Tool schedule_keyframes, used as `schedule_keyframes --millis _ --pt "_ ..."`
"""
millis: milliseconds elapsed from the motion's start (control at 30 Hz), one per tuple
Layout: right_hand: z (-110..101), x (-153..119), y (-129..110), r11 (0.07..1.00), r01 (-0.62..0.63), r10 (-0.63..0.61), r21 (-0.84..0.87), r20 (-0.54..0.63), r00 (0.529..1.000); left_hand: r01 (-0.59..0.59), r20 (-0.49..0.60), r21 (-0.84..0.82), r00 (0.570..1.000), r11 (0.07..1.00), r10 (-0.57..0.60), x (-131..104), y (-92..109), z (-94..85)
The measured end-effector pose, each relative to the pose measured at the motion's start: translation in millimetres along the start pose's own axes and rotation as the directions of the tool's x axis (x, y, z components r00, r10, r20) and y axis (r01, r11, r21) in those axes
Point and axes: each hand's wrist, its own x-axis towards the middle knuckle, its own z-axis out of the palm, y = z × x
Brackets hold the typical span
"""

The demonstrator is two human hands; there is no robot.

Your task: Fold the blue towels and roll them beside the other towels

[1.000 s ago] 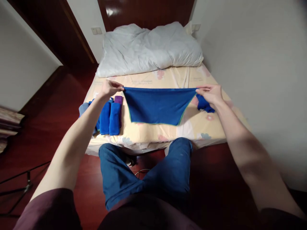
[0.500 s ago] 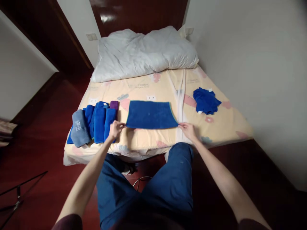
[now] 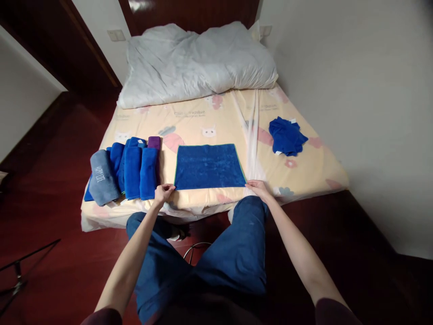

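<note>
A blue towel (image 3: 209,167) with a thin green edge lies spread flat on the bed (image 3: 199,128). My left hand (image 3: 164,193) pinches its near left corner, and my right hand (image 3: 258,188) pinches the near right corner. Close to my left hand, several rolled or folded blue towels (image 3: 132,169) sit side by side, with a grey-blue towel (image 3: 102,178) bearing white lettering at their left end. A purple towel (image 3: 154,143) shows behind them. Off to the right lies a crumpled blue cloth pile (image 3: 287,136) with white tags.
At the bed's head rests a bulky white quilt (image 3: 199,61) against the dark headboard. A white wall (image 3: 355,104) runs along the right side. On the floor at lower left stands a thin black metal stand (image 3: 18,275). A cable (image 3: 196,246) lies between my legs.
Both hands have drawn the near edge of the blue towel down onto the bed towards me. The towel now lies flatter and shows more of its surface. My view has shifted slightly.
</note>
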Motion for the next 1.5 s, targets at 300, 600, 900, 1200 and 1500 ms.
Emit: schedule_keyframes --millis 300,600,900,1200,1500 --pt "-17.8 -10.2 -5.2 0.996 -0.083 0.086 -0.039 0.094 0.992 -0.119 0.006 0.074 0.993 0.99 0.119 -8.3 -3.8 -12.2" --pt "-21.2 -22.6 -12.5 0.983 -0.152 0.165 -0.101 0.127 0.978 -0.174 0.063 0.244 0.985 0.954 0.164 -15.1 -0.2 -16.9" --pt "-17.1 1.1 -36.8 0.965 -0.197 0.24 -0.173 0.282 0.929 -0.109 0.221 0.285 0.974 0.952 0.045 13.3 34.7 -10.9" --pt "14.7 131.6 -63.6 0.97 -0.059 0.079 -0.236 0.078 0.994 -0.047 0.07 0.242 0.997 0.969 0.031 144.3 86.9 27.0" --pt "45.7 239.7 -62.5 0.943 0.103 -0.156 -0.315 -0.15 0.976 -0.123 -0.055 0.217 0.989 0.968 0.138 230.3 101.1 55.8"
